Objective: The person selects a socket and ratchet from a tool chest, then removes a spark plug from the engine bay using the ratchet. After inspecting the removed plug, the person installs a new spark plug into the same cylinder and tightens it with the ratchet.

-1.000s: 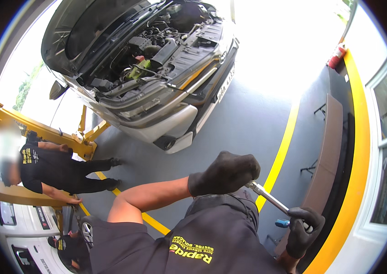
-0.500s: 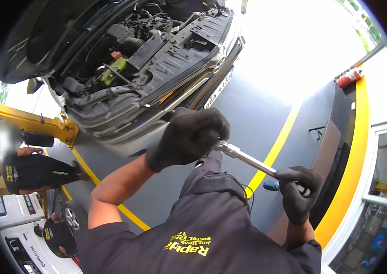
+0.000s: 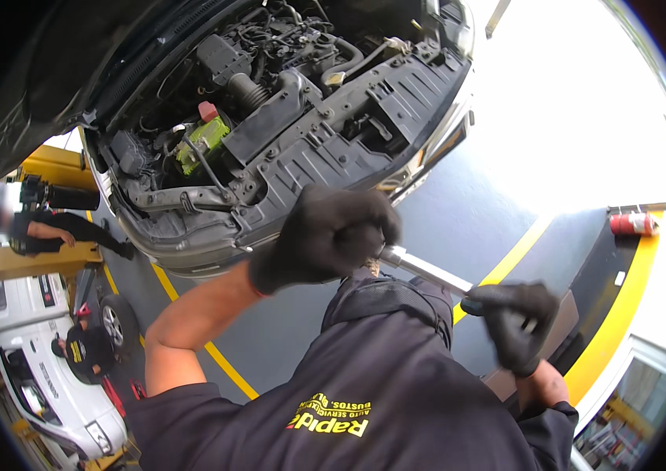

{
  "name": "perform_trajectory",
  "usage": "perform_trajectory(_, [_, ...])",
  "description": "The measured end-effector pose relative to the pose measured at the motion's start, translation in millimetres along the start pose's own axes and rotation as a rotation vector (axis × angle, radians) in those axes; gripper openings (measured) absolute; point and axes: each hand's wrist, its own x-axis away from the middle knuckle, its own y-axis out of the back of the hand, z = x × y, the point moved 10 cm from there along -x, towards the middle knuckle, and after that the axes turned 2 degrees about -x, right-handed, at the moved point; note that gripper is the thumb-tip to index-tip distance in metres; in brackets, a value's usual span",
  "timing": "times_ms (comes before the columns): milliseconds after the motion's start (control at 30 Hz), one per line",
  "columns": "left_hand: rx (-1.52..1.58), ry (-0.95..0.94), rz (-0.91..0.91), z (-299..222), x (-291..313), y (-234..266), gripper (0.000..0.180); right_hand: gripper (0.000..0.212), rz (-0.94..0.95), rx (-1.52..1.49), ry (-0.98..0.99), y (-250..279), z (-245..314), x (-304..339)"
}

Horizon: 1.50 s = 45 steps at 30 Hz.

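Note:
A long chrome bar, which looks like a socket wrench shaft, spans the space between my two gloved hands in front of my waist. My left hand, in a dark glove, is closed around its thicker, collared end, and the fingers hide the tip. At the other end my right hand, also gloved, is curled with the thumb side along the bar. A small metallic gleam shows in its palm; what it belongs to is hidden. Beyond my left hand stands a car with an exposed engine bay.
A lime-green battery sits inside the engine bay. At the right are a fire extinguisher and a yellow-edged wall base. Two people are at the left, by a white vehicle and a loose wheel.
The view has shifted, showing more of the engine bay. My right hand has turned a little, and the blue handle piece seen beside it before is out of sight. Both hands remain on the bar.

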Motion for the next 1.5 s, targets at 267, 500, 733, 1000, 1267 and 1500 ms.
perform_trajectory(267, [-0.072, 0.184, -0.041, 47, -70, -2, 0.019, 0.030, 0.254, -0.211, 0.012, 63, -32, -160])
perform_trajectory(500, [-0.694, 0.089, -0.194, 62, -148, -29, 0.035, 0.078, 0.693, -0.541, -0.098, 122, -78, -256])
perform_trajectory(733, [-1.022, 0.224, -0.794, 116, -171, -25, 0.028, 0.046, 0.603, -0.468, -0.108, 124, -100, -345])
perform_trajectory(1000, [-0.713, 0.231, -0.998, 228, -178, 75, 0.042, 0.019, 0.533, 0.034, 0.330, 58, -39, -482])
perform_trajectory(1267, [-1.020, 0.517, -1.205, 385, -93, 226, 0.022, 0.033, 0.265, 0.338, 1.038, -67, -3, -681])
perform_trajectory(1500, [-1.225, 0.833, -1.205, 440, -67, 240, 0.028, 0.036, 0.333, 0.405, 0.895, -224, -64, -814])
